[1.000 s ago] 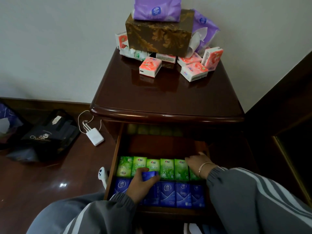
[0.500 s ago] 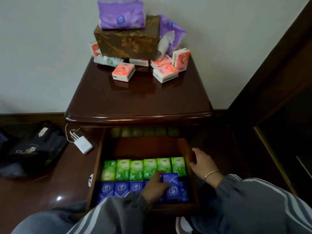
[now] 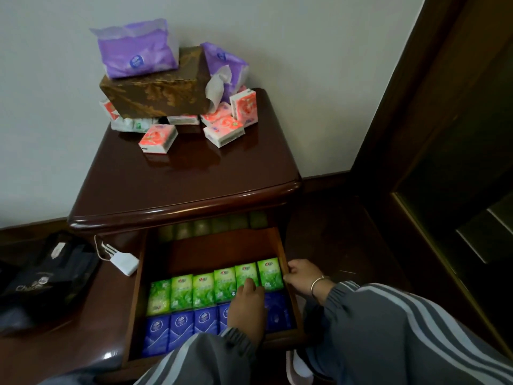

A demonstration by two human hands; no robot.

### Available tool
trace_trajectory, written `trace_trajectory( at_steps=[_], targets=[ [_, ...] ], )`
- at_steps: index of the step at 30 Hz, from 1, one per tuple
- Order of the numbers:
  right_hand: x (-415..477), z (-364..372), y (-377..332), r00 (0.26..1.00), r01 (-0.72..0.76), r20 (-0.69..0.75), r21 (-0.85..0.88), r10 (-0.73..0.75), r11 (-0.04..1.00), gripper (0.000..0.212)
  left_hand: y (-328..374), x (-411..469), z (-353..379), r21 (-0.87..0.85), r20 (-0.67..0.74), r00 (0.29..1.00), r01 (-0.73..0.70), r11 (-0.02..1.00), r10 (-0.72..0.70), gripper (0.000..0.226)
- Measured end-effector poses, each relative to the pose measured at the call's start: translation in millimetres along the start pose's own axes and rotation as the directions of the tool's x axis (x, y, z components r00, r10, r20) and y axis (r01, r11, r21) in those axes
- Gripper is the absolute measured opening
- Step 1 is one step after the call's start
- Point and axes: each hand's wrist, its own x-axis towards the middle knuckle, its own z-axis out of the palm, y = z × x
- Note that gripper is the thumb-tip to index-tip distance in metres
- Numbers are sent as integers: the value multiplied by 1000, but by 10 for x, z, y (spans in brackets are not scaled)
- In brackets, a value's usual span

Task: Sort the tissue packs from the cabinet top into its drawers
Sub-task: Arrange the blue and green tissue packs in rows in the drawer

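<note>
Head view: left grip (image 3: pixel 245 307) presses flat on soft, light blue packs (image 3: pixel 180 326) — pinch their sides; right grip (image 3: pixel 299 276) clasps the drawer (image 3: pixel 294 312) wall.

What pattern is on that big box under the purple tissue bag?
The box is dark brown with golden leaf-like print, clearest in the head view.

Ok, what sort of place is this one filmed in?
Probably a bedroom at home: a dark wooden bedside cabinet against a plain wall, tissue packs heaped on it, and a charger lying beside it.
</note>
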Motion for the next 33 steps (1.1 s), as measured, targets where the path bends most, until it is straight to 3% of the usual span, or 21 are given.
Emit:
trace_trajectory(
  at_steps=[9,14,18,23,26,29,31,33],
  targets=[
    [-1,17,32,1000,-11,-23,-94,9,996,35,44,17,96,-84,122,982,-131,988,141,15],
    [-48,14,19,1000,5,-16,-129,-7,992,37,-1,36,136,142,240,955,-212,967,175,37],
    [-188,36,-8,1000,0,-9,-92,-1,996,35,108,-3,-3,131,151,976,-176,976,156,30],
    [-443,-131,-343,976,94,-178,-184,-127,978,30,-65,-118,-539,-152,-11,981,-192,970,193,29],
    [-630,-274,-750,893,273,-302,-224,-333,935,27,-351,-241,-1046,-251,-112,956,-290,924,270,29],
    [-713,-393,-1266,677,442,-394,-458,-622,771,23,-730,-368,-1572,-274,-241,922,-365,890,304,26],
    [-635,-492,-1608,535,447,-414,-601,-737,663,24,-1015,-414,-1891,-271,-341,900,-371,888,273,25],
    [-478,-582,-1917,505,356,-421,-694,-754,626,34,-1320,-417,-2181,-238,-453,864,-354,904,220,24]
  ],
)
